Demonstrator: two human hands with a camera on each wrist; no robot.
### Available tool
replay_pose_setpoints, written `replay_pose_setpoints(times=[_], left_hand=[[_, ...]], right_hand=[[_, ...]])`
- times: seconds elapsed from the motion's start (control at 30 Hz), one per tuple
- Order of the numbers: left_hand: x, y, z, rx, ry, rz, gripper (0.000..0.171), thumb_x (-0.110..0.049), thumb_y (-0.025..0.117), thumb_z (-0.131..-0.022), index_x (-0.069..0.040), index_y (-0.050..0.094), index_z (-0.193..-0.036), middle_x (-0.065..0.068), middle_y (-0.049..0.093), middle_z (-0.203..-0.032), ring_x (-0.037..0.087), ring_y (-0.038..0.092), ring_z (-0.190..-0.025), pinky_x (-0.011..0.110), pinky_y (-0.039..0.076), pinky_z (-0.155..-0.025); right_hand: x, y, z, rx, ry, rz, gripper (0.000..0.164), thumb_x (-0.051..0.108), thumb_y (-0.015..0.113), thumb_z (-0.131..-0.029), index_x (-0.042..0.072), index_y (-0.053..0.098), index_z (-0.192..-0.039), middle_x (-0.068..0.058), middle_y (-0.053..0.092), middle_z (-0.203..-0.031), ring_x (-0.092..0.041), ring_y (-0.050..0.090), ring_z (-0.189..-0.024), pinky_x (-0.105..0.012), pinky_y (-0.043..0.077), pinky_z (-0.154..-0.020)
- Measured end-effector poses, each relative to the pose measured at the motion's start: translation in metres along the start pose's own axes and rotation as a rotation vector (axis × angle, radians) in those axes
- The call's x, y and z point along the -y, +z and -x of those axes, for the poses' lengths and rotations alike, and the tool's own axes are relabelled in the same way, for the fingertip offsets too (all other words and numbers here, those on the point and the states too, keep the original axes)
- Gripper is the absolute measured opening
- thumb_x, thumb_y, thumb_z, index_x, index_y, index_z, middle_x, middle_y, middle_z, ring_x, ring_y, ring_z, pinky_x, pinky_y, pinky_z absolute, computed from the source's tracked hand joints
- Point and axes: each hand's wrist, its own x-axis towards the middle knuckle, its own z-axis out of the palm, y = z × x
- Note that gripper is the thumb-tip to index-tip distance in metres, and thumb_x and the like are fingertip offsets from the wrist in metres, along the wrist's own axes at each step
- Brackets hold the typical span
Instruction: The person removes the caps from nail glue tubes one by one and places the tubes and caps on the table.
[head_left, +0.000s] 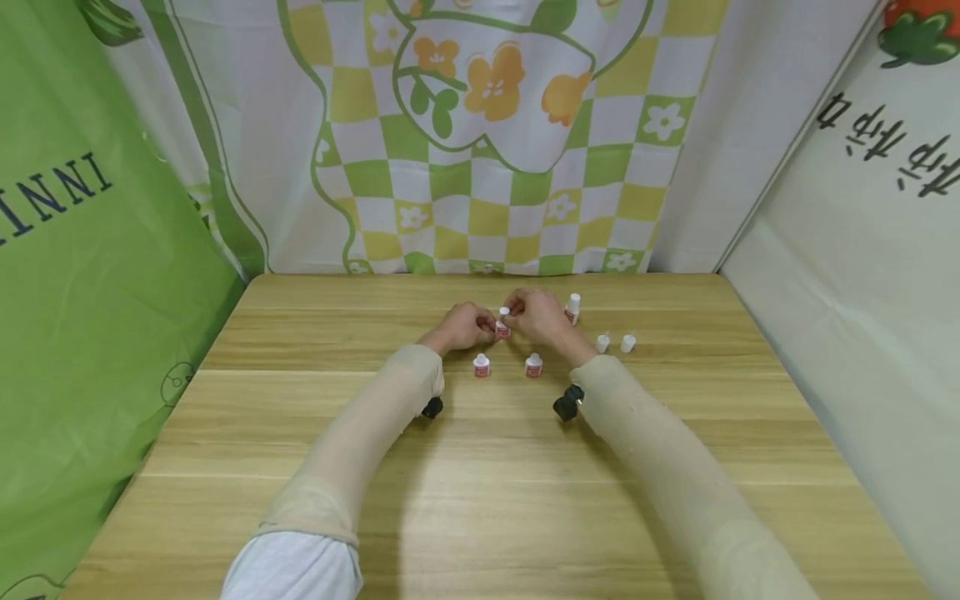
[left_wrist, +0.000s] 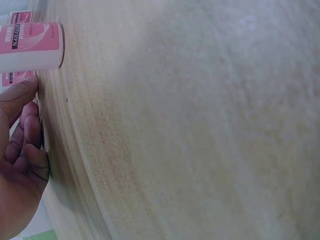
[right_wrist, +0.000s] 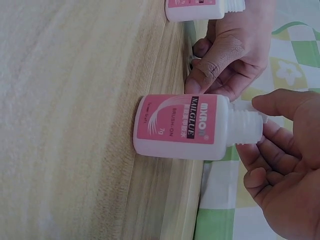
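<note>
A nail glue bottle (head_left: 503,331) with a pink label and white cap (head_left: 504,312) stands upright between my hands. My left hand (head_left: 465,326) holds its body low down, thumb against the side. The fingers of my right hand (head_left: 537,315) pinch the cap from the right. Nearer me stand two more nail glue bottles without caps, a left one (head_left: 482,366) and a right one (head_left: 533,366). In the right wrist view, an open bottle (right_wrist: 180,125) with a bare threaded neck hides most of the held one.
Behind my right wrist stands another capped bottle (head_left: 573,310). Two loose white brush caps (head_left: 603,343) sit to the right, their brushes pointing up. The wooden table (head_left: 480,517) meets a patterned curtain (head_left: 495,208) at the back.
</note>
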Motion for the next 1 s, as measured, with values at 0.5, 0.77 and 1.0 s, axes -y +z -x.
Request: replay_pose_setpoints(times=[0.5, 0.77, 1.0], left_hand=[[-0.0003, -0.001, 0.001, 0.007, -0.009, 0.022, 0.014, -0.023, 0.074, -0.092, -0.012, 0.076, -0.1, 0.003, 0.077, -0.095, 0.017, 0.068, -0.09, 0.032, 0.054, -0.088], [0.0005, 0.0, 0.0018, 0.006, -0.007, 0.022, 0.014, -0.023, 0.073, -0.092, -0.013, 0.076, -0.101, 0.003, 0.076, -0.094, 0.017, 0.068, -0.09, 0.033, 0.053, -0.088], [-0.0006, -0.0002, 0.0007, 0.006, -0.024, 0.023, 0.015, -0.022, 0.073, -0.092, -0.012, 0.076, -0.103, 0.004, 0.077, -0.097, 0.018, 0.068, -0.093, 0.033, 0.053, -0.09]], right_hand=[[0.0015, -0.0012, 0.0003, -0.001, 0.004, -0.011, 0.017, 0.022, 0.071, -0.09, 0.01, 0.07, -0.101, -0.008, 0.074, -0.098, -0.023, 0.068, -0.091, -0.037, 0.053, -0.084], [0.0003, 0.0005, -0.0002, -0.003, -0.008, 0.002, 0.018, 0.025, 0.072, -0.09, 0.011, 0.07, -0.101, -0.006, 0.074, -0.096, -0.022, 0.068, -0.09, -0.037, 0.052, -0.084], [0.0003, 0.0, -0.0008, 0.004, 0.004, -0.002, 0.016, 0.024, 0.072, -0.09, 0.011, 0.07, -0.099, -0.007, 0.074, -0.095, -0.022, 0.067, -0.089, -0.037, 0.052, -0.083]])
